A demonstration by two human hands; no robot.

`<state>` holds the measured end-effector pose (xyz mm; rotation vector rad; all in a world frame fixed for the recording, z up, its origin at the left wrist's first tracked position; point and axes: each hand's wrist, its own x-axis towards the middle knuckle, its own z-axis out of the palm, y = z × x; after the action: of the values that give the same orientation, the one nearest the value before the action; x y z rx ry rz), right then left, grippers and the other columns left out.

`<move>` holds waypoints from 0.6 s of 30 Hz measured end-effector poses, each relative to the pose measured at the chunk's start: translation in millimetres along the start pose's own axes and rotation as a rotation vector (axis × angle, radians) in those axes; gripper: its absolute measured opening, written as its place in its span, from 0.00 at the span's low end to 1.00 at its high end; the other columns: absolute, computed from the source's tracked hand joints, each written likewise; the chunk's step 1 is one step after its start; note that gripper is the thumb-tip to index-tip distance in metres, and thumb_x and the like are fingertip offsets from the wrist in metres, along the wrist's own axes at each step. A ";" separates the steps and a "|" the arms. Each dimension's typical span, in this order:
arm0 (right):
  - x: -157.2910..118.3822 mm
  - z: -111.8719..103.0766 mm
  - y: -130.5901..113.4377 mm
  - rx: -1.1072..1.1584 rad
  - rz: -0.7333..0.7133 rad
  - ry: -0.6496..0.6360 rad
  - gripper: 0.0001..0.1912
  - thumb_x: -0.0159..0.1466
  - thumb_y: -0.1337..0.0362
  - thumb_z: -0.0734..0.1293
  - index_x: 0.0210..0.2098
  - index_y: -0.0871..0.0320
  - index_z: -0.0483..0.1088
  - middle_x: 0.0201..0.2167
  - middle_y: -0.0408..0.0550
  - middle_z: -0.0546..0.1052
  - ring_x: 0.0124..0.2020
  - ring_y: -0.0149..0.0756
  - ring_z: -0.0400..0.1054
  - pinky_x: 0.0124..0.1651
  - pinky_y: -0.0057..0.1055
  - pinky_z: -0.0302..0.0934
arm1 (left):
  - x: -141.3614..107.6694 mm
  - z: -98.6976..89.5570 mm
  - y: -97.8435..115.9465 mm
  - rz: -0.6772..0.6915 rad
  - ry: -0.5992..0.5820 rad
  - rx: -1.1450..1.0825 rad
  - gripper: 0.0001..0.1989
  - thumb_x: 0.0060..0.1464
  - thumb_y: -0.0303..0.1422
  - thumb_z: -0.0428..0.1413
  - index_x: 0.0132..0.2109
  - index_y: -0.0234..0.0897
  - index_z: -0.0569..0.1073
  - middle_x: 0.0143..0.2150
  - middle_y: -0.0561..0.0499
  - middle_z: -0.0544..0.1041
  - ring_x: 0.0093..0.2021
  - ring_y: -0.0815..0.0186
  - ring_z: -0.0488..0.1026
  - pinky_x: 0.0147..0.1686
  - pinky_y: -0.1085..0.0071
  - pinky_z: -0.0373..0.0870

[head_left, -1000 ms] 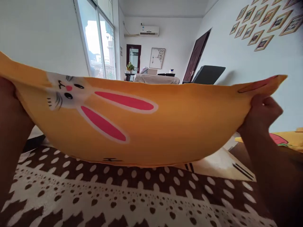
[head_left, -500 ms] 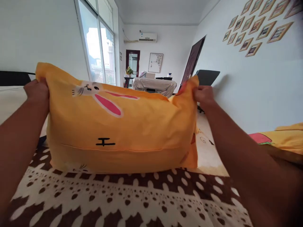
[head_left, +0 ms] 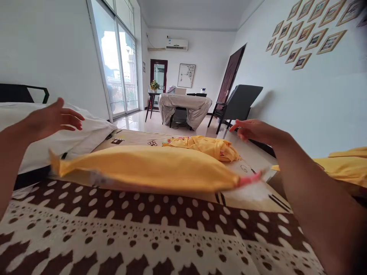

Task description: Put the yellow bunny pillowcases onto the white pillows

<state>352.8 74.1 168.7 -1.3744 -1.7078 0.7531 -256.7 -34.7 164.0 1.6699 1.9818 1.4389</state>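
Observation:
A yellow pillow lies almost flat in front of me, its edges and corners smeared by motion. Its printed face is mostly hidden, with a pink patch at the right corner. Above and left of it, my left hand is held in the air with the fingers apart, empty. My right hand hovers beyond the pillow's right end, fingers stretched out and holding nothing. Neither hand touches the pillow. Under it are a brown-and-white patterned blanket and a cream printed sheet.
Behind the pillow lies a crumpled yellow cloth. White bedding is at the left, and more yellow fabric at the right. Farther off stand a dark chair and a table under a plastic cover.
Both hands have let go of the pillow's upper corners and are apart from it. The pillow has dropped from upright to nearly flat, uncovering the yellow cloth behind.

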 end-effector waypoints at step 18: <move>-13.8 183.2 -71.3 -0.629 -0.411 -0.440 0.15 0.67 0.59 0.59 0.40 0.61 0.73 0.34 0.52 0.78 0.35 0.36 0.73 0.38 0.31 0.64 | -39.6 151.4 95.2 0.322 -0.646 0.754 0.24 0.59 0.43 0.40 0.54 0.36 0.68 0.54 0.44 0.73 0.53 0.56 0.69 0.52 0.61 0.64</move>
<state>160.4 50.2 133.4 -1.2234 -2.6301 0.2947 -79.7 5.4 139.7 2.4101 1.9962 0.0628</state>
